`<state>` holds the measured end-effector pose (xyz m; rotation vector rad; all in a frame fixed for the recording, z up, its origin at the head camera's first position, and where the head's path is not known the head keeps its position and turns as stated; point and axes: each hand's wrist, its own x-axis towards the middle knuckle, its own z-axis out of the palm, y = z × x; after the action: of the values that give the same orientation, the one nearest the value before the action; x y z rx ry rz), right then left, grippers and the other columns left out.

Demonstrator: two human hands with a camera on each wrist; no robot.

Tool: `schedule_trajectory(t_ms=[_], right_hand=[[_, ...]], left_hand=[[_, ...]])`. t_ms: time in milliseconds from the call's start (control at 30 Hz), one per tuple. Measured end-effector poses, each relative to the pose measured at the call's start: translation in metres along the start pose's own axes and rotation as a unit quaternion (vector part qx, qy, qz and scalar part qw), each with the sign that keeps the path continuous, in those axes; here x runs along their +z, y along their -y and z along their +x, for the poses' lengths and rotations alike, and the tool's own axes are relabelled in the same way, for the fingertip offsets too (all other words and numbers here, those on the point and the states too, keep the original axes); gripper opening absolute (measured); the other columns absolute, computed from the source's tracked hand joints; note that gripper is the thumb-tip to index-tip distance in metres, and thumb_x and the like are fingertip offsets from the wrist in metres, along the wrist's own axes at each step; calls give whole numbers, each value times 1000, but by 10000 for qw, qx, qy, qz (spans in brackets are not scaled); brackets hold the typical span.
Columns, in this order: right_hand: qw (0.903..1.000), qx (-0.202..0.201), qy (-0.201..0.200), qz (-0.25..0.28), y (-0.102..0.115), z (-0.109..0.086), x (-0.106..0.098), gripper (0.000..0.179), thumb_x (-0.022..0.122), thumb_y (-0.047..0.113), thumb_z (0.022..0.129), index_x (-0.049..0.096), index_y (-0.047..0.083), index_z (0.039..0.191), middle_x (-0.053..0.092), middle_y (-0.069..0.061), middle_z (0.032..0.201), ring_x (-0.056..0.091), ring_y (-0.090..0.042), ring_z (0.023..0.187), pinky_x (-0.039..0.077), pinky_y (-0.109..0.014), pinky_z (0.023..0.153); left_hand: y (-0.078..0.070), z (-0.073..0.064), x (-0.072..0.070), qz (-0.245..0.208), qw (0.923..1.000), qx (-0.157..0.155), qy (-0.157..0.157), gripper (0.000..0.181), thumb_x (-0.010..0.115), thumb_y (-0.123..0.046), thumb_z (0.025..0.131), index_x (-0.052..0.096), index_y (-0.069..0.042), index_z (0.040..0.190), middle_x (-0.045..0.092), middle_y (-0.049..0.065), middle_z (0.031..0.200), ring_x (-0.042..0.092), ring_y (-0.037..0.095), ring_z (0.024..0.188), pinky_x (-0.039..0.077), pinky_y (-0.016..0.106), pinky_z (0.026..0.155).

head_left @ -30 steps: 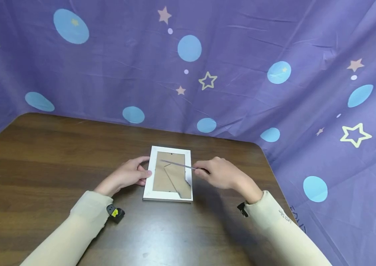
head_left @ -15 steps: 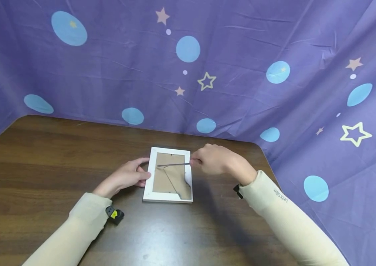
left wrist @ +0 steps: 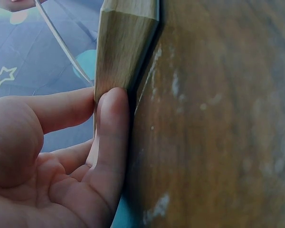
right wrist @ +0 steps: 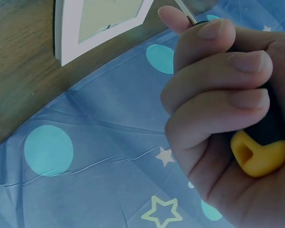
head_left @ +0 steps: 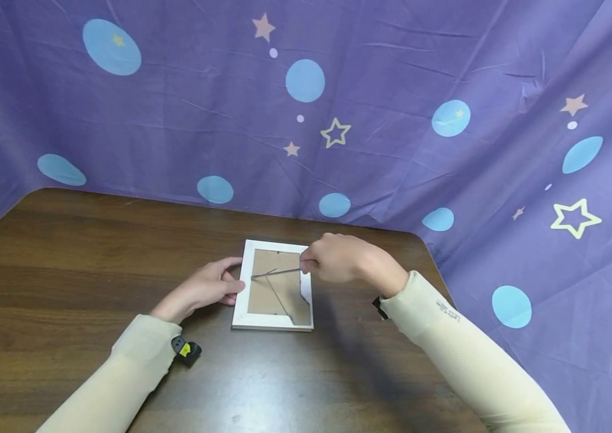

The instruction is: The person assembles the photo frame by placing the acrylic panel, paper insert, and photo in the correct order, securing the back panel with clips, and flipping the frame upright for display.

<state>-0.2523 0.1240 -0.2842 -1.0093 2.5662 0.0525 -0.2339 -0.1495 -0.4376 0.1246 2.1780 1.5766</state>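
A white picture frame [head_left: 270, 320] lies face down on the table, its brown backing board [head_left: 268, 294] and angled stand line facing up. My left hand [head_left: 205, 284] grips its left side; in the left wrist view the thumb is at the back face and a finger lies along the wooden edge [left wrist: 121, 47]. Wrapped in my right hand [head_left: 338, 258] is a screwdriver [right wrist: 261, 154] with a black and yellow handle, most of it hidden by the fingers. Its thin shaft [head_left: 278, 273] reaches left across the backing, the tip right at the inner left rim.
The brown wooden table [head_left: 94, 258] has rounded far corners. Behind it and along the right hangs a purple cloth [head_left: 381, 168] with stars and blue ovals. Each wrist wears a black strap, the left one [head_left: 186, 350] with a yellow mark.
My right hand has moved up and left over the frame's right rim, and the screwdriver's tip has swung down and left to the inner left rim. The left hand has stayed put.
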Motion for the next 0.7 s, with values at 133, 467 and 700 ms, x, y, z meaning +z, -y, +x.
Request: schedule_trajectory(t_ms=[133, 467, 700], right_hand=[[9999, -78, 118, -52, 4, 1, -6, 30, 50, 16, 109, 69, 26, 88, 65, 10, 90, 58, -10, 83, 55, -33, 80], [9972, 282, 693, 5, 25, 11, -28, 29, 49, 20, 110, 74, 20, 96, 69, 5, 87, 61, -10, 77, 53, -29, 73], [9880, 835, 1284, 206, 35, 21, -42, 30, 48, 29, 112, 76, 19, 106, 66, 1, 66, 64, -16, 62, 52, -28, 57]], left_hand=[[0, -1, 0, -10, 10000, 22, 24, 75, 68, -5, 101, 27, 6, 164, 66, 16, 96, 68, 17, 75, 66, 31, 74], [-1, -2, 0, 42, 10000, -12, -9, 74, 67, -5, 101, 28, 6, 163, 66, 16, 96, 68, 18, 76, 66, 31, 74], [-2, -4, 1, 33, 10000, 17, -5, 74, 67, -6, 101, 29, 6, 163, 66, 16, 96, 69, 17, 76, 66, 30, 74]])
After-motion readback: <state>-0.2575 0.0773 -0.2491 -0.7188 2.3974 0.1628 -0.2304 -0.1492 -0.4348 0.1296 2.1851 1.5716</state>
